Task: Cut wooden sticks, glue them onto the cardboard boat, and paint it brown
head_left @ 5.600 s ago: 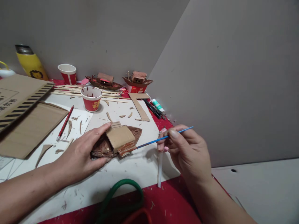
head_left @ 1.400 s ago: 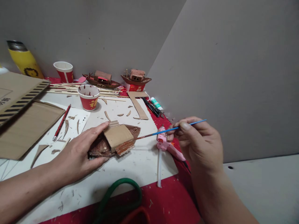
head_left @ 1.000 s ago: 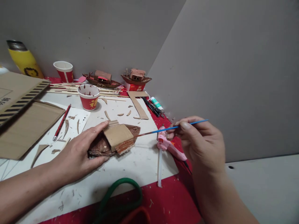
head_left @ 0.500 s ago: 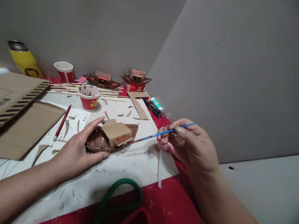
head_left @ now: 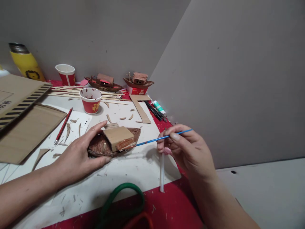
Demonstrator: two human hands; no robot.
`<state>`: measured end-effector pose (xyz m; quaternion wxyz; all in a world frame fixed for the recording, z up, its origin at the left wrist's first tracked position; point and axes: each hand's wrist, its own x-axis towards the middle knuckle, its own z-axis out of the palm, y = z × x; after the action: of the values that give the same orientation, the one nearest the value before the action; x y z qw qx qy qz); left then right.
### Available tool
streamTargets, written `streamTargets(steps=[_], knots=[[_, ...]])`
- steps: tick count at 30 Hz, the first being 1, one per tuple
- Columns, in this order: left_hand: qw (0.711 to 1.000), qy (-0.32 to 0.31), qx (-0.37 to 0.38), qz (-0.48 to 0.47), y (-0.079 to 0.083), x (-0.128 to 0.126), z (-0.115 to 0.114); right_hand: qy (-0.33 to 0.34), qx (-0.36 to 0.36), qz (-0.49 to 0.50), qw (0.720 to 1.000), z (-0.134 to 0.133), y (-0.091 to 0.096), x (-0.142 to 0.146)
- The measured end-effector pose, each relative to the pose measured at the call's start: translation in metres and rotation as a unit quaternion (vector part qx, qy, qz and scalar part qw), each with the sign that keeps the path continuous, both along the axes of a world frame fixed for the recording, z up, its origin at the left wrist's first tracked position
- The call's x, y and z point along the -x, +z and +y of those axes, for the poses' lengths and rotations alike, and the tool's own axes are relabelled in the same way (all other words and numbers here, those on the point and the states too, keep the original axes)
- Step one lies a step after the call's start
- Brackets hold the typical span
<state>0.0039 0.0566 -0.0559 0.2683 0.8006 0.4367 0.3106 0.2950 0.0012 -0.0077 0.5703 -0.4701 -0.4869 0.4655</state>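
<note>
- White paper sheet (head_left: pixel 133 176) lies over red cloth (head_left: pixel 171 203).
- My left hand (head_left: pixel 78 156) grasps the small brown cardboard boat (head_left: pixel 97 144), which rests on this paper.
- My right hand (head_left: pixel 188 148) pinches a thin blue paintbrush (head_left: pixel 152 140), tip seemingly on the ridged cardboard flap (head_left: pixel 124 144): painting step, I judge.
- Next stroke calls for steady boat, light pressure.
- Farther: paint-stained red-white paper cup (head_left: pixel 90 105).

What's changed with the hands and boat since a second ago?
The right hand moved left, carrying the paintbrush; the left hand shifted slightly left with the model boat. Both grips were kept. The stained cup and red pencil stayed put.
</note>
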Motion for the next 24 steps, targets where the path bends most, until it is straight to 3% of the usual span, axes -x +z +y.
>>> streamTargets(steps=[17, 24], knots=[[1.000, -0.017, -0.003, 0.018, 0.000, 0.004, 0.002, -0.032, -0.012, -0.012, 0.999, 0.001, 0.005, -0.004], [1.000, -0.004, -0.008, 0.004, -0.003, 0.002, 0.001, -0.055, -0.053, -0.039, 0.996, 0.003, 0.011, -0.006]])
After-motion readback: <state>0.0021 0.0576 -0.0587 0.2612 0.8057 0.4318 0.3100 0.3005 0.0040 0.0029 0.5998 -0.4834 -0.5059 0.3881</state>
